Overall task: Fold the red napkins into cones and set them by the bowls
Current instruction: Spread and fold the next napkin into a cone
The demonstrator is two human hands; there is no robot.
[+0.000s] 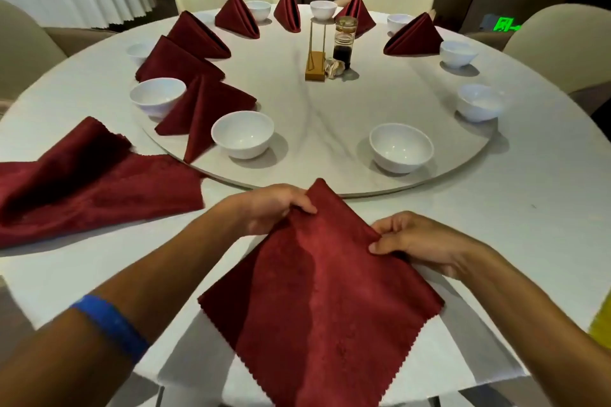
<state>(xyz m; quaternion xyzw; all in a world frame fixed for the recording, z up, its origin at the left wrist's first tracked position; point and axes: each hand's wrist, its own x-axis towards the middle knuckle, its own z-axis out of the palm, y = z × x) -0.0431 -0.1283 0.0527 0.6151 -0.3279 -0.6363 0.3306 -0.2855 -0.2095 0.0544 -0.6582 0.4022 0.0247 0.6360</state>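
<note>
— Left hand [274, 208]?
— Reaching in from lower left, knuckles up, fingers curled over the napkin's [317, 301] left edge near its far tip. Pinching the cloth. Blue band [112, 327] on that forearm.
— Right hand [413, 241]?
— Coming in from lower right, thumb on top, fingers tucked under the right edge. Also closed on the cloth.
— And the napkin itself?
— Held between both hands as a diamond, far corner pointing at the turntable [330, 102], near corner hanging past the surface [529, 208] edge. Zigzag-cut hems.
— Other napkins?
— Loose heap [82, 182] lying flat at left. Seven folded cones standing on the turntable, nearest one [205, 109] between two bowls: one [157, 96] to its left, one [243, 134] to its right.
— Bowls lacking cones?
— Front right [401, 147], plus two more further round the right side [479, 102].
— Any writing?
— Green lit sign [504, 24] far right, too blurred to read. Nothing legible on the bottle [345, 40] at centre.
</note>
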